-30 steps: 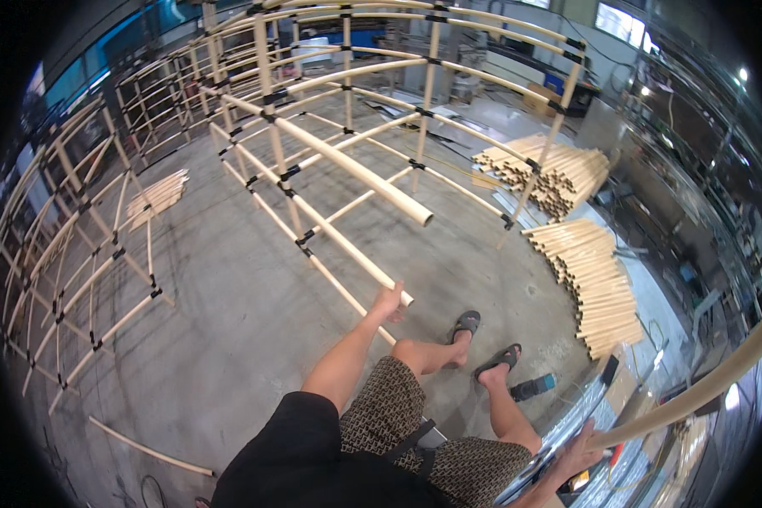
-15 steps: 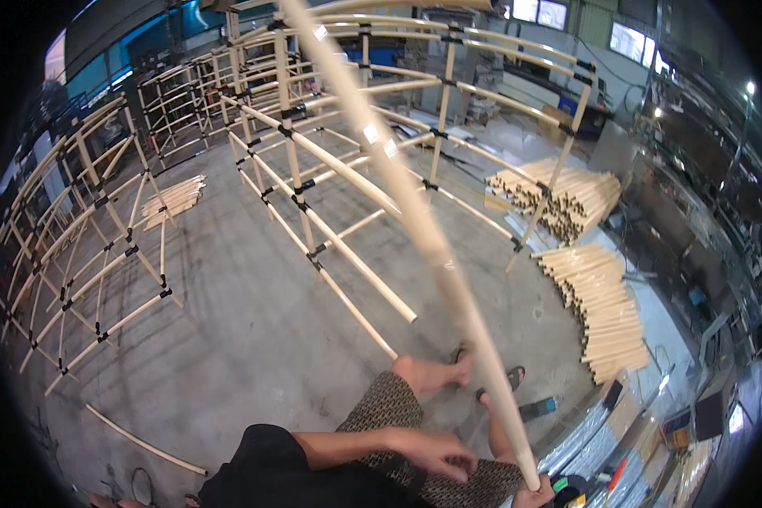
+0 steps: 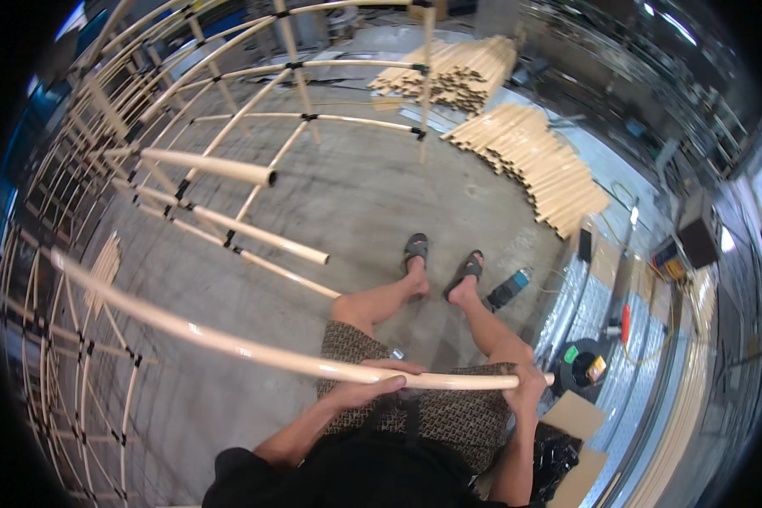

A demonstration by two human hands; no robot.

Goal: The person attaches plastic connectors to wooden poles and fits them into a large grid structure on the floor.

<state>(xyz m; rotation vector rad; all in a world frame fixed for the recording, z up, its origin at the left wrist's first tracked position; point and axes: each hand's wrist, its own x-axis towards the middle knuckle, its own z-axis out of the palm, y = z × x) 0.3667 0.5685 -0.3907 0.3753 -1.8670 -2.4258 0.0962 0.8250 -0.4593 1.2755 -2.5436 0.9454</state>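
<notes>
A long cream-coloured tube (image 3: 288,359) lies across my lap, its far end reaching out to the left over the floor. My left hand (image 3: 366,389) is wrapped round it near the middle of my lap. Close to the tube's right end, my right hand (image 3: 529,388) is closed on it, and a short stub pokes out past that hand. Beneath the tube are my patterned shorts (image 3: 457,411). In front stands a frame of similar tubes joined by black connectors (image 3: 295,66); one of its tubes (image 3: 220,166) points its open end toward me.
Two piles of cut tubes (image 3: 529,157) lie on sheeting at the front right. A teal and black power tool (image 3: 508,289) is on the floor by my feet. To my right are wrapped metal lengths (image 3: 605,296), a red-handled tool (image 3: 626,323), a black reel (image 3: 577,374) and an open carton (image 3: 574,413).
The tube has swung from steeply raised to lying leftward across my lap. My left hand, free before, has taken hold of it. The view has turned right and down.
</notes>
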